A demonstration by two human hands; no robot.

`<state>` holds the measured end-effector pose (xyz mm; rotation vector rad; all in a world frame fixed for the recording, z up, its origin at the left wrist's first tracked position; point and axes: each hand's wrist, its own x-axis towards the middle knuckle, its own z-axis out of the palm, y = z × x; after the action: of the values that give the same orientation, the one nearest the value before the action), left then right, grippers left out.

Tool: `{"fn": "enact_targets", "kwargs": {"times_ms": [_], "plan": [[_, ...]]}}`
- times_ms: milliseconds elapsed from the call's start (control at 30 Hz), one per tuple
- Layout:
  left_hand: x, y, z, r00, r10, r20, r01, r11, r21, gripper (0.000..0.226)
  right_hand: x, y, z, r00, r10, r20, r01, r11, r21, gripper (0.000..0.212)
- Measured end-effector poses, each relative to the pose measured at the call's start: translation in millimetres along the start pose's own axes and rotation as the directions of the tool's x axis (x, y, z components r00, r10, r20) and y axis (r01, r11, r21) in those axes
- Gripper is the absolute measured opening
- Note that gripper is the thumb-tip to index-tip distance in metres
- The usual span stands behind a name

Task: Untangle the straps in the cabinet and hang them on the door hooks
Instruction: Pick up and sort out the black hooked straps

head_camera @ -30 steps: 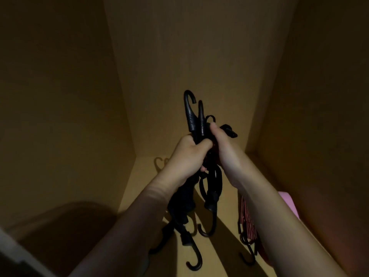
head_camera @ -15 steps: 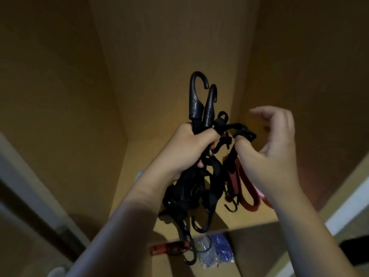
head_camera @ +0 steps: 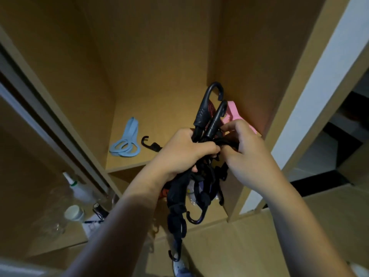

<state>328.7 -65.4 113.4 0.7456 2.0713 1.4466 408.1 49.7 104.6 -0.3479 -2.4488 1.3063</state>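
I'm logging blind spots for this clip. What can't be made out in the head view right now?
Head view, each:
1. Number of straps in the black tangle: cords overlap in dim light, gripped by the left hand and right hand.
2. Red strap: mostly behind the upright black hooks.
3. Pink item: partly behind the right hand; unidentifiable.
4. Door hooks: out of frame.
5. Bottles at lower left: blurred.

Both forearms, left hand (head_camera: pixel 185 151) and right hand (head_camera: pixel 248 150) are bare
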Motion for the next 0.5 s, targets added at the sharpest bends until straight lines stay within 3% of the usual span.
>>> {"fn": "enact_targets", "kwargs": {"times_ms": [100, 200, 333, 500], "plan": [[-16.4, -5.0, 9.1, 0.997, -0.019, 0.071, 0.02, 1.0, -0.015, 0.018, -21.5, 7.3, 1.3, 0.997, 0.071, 0.038, -0.07, 0.997, -0.023, 0.018], [-30.1, -11.7, 14.6, 0.992, -0.041, 0.119, 0.04, 0.999, 0.005, 0.014, -38.3, 11.6, 5.6, 0.998, 0.064, -0.019, -0.066, 0.991, -0.119, 0.02], [-47.3, -14.0, 13.7, 0.986, -0.044, 0.159, 0.041, 0.999, 0.023, 0.013, -58.2, 8.0, 10.7, 0.991, -0.013, -0.133, -0.018, 0.974, -0.227, 0.042], [-72.2, -20.9, 14.4, 0.968, -0.001, 0.251, 0.003, 1.0, -0.008, 0.012, -90.9, 0.3, 19.4, 0.988, -0.044, -0.148, 0.004, 0.966, -0.259, 0.022]]}}
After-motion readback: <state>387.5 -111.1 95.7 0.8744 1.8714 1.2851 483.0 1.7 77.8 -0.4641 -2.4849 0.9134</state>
